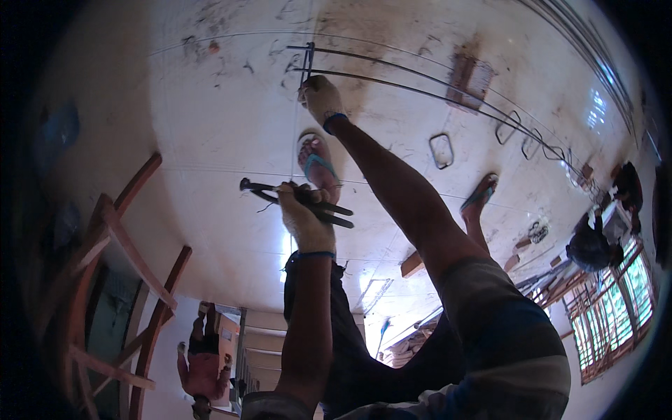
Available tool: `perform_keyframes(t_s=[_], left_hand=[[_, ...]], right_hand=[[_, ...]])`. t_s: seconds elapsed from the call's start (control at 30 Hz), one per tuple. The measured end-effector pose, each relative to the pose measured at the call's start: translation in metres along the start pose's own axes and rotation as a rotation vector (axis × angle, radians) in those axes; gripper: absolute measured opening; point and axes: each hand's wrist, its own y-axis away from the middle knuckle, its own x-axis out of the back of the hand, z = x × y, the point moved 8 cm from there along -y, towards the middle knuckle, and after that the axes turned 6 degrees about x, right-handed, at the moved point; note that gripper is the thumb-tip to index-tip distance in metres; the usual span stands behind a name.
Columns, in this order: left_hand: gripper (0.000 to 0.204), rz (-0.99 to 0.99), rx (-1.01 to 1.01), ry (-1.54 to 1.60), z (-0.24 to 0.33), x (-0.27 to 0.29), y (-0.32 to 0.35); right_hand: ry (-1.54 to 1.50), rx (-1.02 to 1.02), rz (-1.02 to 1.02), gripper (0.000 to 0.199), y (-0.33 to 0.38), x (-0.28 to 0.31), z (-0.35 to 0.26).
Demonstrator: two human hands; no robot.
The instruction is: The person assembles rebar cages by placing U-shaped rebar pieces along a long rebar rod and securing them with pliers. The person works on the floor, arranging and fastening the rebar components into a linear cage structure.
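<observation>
My left hand (302,218), in a pale glove, is closed round dark pincers (260,187). Their head points left and their two handles stick out to the right. Farther off, my gloved right hand (322,98) has its fingers curled at the near end of a dark metal stirrup (309,57). That stirrup stands edge-on across the left ends of two long steel bars (392,61). My fingers hide the exact grip, and any wire there is too small to make out.
Loose stirrups (442,151) lie on the pale floor near the bars, and a brown block (470,80) sits under them. More rods (588,49) curve at far right. A wooden frame (133,273) stands left. A person (203,364) is at lower left; others (593,241) are at right.
</observation>
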Motion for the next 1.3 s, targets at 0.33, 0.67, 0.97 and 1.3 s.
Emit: perform_keyframes(t_s=[0.33,0.67,0.97,1.3], left_hand=[[0.030,-0.052,0.021,-0.145,-0.058,-0.019,0.012],[0.026,-0.182,0.221,-0.370,-0.155,-0.017,-0.068],[0.043,-0.717,0.125,-0.287,-0.139,-0.182,-0.220],[0.032,-1.086,0.313,0.196,-0.156,-0.228,-0.187]], right_hand=[[-0.072,-0.071,0.144,0.016,0.052,0.161,0.016],[0.097,-0.114,0.112,0.021,0.078,0.288,0.042],[0.037,-0.118,0.204,0.022,0.076,0.320,0.079],[-0.002,-0.013,0.245,0.020,0.106,0.359,0.062]])
